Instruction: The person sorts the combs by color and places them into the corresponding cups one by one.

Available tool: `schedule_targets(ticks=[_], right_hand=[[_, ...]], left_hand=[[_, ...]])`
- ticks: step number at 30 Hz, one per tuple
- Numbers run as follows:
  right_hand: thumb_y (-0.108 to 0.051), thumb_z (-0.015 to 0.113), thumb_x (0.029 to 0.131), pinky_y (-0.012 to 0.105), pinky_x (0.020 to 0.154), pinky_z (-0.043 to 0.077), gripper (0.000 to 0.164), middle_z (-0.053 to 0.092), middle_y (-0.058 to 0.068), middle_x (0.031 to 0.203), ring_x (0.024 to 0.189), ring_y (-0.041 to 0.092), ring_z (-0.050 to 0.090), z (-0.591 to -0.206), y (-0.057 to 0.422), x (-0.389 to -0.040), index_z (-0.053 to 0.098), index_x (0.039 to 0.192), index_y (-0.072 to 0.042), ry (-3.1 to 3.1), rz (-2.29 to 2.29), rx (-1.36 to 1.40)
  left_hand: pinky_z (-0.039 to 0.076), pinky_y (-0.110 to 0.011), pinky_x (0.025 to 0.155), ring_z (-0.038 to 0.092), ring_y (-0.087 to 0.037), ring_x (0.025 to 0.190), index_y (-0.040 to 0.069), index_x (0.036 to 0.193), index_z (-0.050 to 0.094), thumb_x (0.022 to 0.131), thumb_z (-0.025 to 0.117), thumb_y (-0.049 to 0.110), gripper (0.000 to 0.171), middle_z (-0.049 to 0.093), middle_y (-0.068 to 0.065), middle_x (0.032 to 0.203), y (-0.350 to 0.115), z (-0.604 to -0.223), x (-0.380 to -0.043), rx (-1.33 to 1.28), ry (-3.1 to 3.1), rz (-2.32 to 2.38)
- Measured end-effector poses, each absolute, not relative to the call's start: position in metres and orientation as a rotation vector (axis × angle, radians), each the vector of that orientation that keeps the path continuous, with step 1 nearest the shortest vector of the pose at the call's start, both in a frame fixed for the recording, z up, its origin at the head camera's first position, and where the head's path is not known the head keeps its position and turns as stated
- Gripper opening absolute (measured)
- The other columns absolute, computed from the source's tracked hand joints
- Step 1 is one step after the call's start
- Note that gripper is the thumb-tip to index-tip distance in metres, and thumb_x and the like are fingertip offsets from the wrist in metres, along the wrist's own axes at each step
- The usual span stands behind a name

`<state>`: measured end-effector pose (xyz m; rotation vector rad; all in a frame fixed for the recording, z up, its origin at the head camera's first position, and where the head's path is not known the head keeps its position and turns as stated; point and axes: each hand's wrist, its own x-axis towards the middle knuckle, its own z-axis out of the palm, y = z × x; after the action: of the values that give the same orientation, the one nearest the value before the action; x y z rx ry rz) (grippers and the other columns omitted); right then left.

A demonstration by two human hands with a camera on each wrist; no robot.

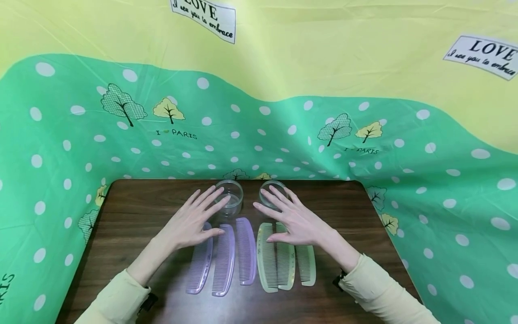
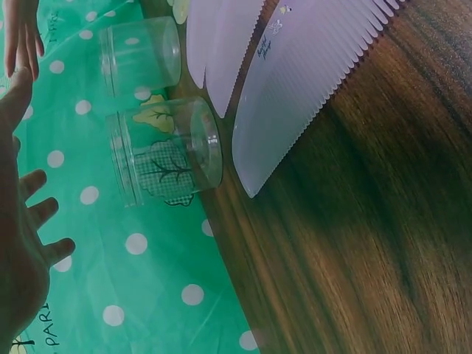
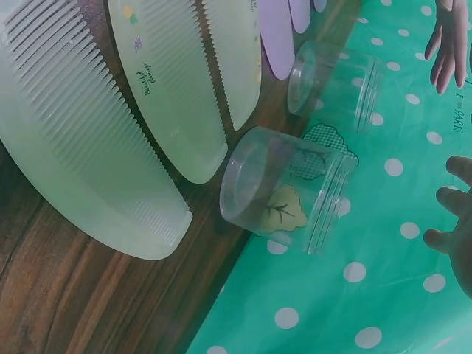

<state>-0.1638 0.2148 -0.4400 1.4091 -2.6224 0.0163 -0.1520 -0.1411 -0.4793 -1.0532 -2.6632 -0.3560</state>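
My left hand (image 1: 190,223) hovers palm down, fingers spread, over the upper ends of the purple combs. Three purple combs (image 1: 224,267) lie side by side on the table, the leftmost partly hidden by that hand. My right hand (image 1: 301,221) is likewise spread, above three pale green combs (image 1: 265,265). Beyond the combs stand two clear open jars; the left jar (image 2: 166,151) is behind my left fingertips in the head view. The right jar (image 3: 284,192) is partly covered there by my right fingers. Neither hand holds anything.
A dark wood-grain table (image 1: 348,198) lies beneath everything. Green and yellow cloth (image 1: 275,139) with white dots, trees and lettering hangs along its back and sides. Each wrist carries a black strap (image 1: 147,302) beside a pale sleeve (image 1: 117,299).
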Motion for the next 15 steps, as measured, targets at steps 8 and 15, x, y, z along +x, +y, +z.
schedule_targets(ticks=[8, 15], right_hand=[[-0.079, 0.052, 0.089, 0.065, 0.124, 0.021, 0.094, 0.019, 0.013, 0.173, 0.161, 0.036, 0.016, -0.4445, 0.2145, -0.1663, 0.021, 0.165, -0.033, -2.617, 0.022, 1.405], [-0.077, 0.056, 0.088, 0.064, 0.124, 0.02, 0.096, 0.017, 0.011, 0.174, 0.159, 0.038, 0.02, -0.4464, 0.2121, -0.1677, 0.02, 0.165, -0.033, -2.612, 0.019, 1.403]], left_hand=[[0.026, -0.06, 0.124, 0.021, -0.031, 0.16, 0.029, 0.165, 0.025, 0.092, 0.06, 0.068, 0.089, 0.02, -0.003, 0.174, -0.1402, -0.4845, -0.1565, -1.015, -2.701, -0.379], [0.027, -0.059, 0.124, 0.021, -0.03, 0.16, 0.03, 0.165, 0.023, 0.092, 0.06, 0.068, 0.091, 0.017, -0.001, 0.174, -0.1409, -0.4876, -0.1609, -0.982, -2.706, -0.372]])
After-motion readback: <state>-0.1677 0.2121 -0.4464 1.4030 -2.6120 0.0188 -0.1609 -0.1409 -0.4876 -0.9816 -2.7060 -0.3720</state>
